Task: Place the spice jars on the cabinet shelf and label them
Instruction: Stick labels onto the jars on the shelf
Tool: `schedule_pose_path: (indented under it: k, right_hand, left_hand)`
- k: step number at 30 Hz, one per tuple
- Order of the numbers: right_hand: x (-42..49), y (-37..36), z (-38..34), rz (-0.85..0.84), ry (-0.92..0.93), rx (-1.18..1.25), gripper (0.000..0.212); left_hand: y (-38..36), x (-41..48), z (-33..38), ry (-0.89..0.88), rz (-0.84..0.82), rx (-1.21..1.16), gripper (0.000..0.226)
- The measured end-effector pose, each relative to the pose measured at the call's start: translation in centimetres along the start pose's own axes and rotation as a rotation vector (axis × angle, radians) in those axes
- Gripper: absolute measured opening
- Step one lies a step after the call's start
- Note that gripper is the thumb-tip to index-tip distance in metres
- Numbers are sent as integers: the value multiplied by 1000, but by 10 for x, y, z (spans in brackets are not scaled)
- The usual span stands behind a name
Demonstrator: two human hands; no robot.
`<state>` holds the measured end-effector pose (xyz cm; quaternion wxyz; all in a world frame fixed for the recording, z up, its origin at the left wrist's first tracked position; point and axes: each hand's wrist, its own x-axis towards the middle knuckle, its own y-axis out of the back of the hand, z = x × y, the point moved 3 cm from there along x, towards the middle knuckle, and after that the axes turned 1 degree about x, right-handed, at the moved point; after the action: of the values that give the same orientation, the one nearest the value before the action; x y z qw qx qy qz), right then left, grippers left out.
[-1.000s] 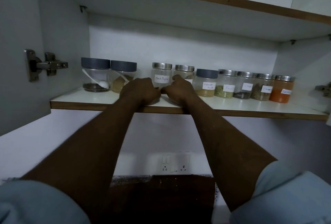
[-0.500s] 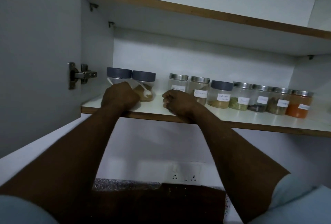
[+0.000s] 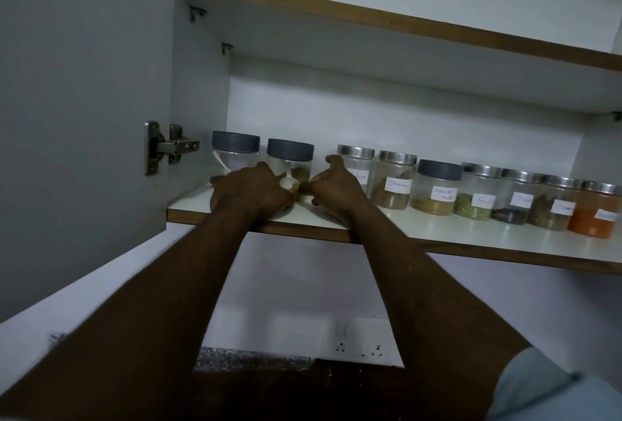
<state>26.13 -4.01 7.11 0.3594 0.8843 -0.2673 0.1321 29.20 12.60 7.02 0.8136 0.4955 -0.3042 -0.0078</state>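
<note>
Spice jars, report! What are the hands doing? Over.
Left hand curled, grip hidden. Right hand pinches pale scrap. Two leftmost jars show no label; hands part-cover them. Over.

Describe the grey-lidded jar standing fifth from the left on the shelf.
The clear round jar with a dark grey lid stands upright and closed on the white cabinet shelf. Yellow-brown powder fills about its bottom quarter. A white handwritten paper label on its front seems to read Coriander Powder. It sits between a steel-lidded jar of brown powder and a steel-lidded jar of green flakes, close beside both; whether they touch cannot be told.
</note>
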Motion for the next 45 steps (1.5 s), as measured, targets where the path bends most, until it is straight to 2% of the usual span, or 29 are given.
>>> schedule_pose_path:
  k: [3, 7, 10, 12, 15, 19, 22, 25, 28, 31, 34, 37, 39, 42, 45]
  right_hand:
    - [0, 1, -1, 24, 8, -11, 105]
    - [-1, -3, -3, -25, 40, 11, 96]
    - [-2, 3, -1, 62, 44, 79, 83]
    - [-3, 5, -2, 82, 48, 76, 82]
    - [-6, 2, -5, 12, 47, 69, 84]
    - [-10, 4, -7, 23, 67, 80, 82]
    - [-13, 8, -8, 54, 67, 71, 90]
    - [-15, 7, -9, 49, 74, 45, 76]
    - [-12, 6, -7, 33, 43, 70, 65]
    - [-11, 6, -5, 41, 31, 77, 66]
    - [-10, 7, -3, 67, 30, 66, 69]
    - [-10, 5, -3, 55, 32, 42, 71]
    - [-9, 5, -3, 60, 28, 33, 69]
    - [-9, 6, -3, 87, 17, 26, 65]
    - [-10, 6, -3, 95, 17, 18, 61]
  left_hand:
    - [0, -1, 1, -15, 18, -32, 71]
    - [-1, -2, 0, -2, 59, -45, 65]
    - [-1, -2, -2, 23, 72, -111, 72]
    - [1, -2, -3, 30, 77, -116, 76]
    - [1, -1, -1, 7, 50, -85, 74]
    - [-2, -2, 1, -43, -11, -103, 103]
    - [-1, -4, 2, -42, -6, -123, 108]
    - [1, -7, 3, -28, 37, -92, 101]
    - [1, -6, 1, -18, 36, -106, 82]
    - [0, -5, 2, -12, 15, -52, 72]
    - [-2, -6, 3, 11, 69, -41, 67]
    - [0, -8, 2, 15, 190, -78, 48]
    - [1, -9, 1, -21, 213, -74, 34]
    - [1, -7, 2, -67, 168, -45, 28]
    - [-4, 0, 2, -107, 69, 18, 36]
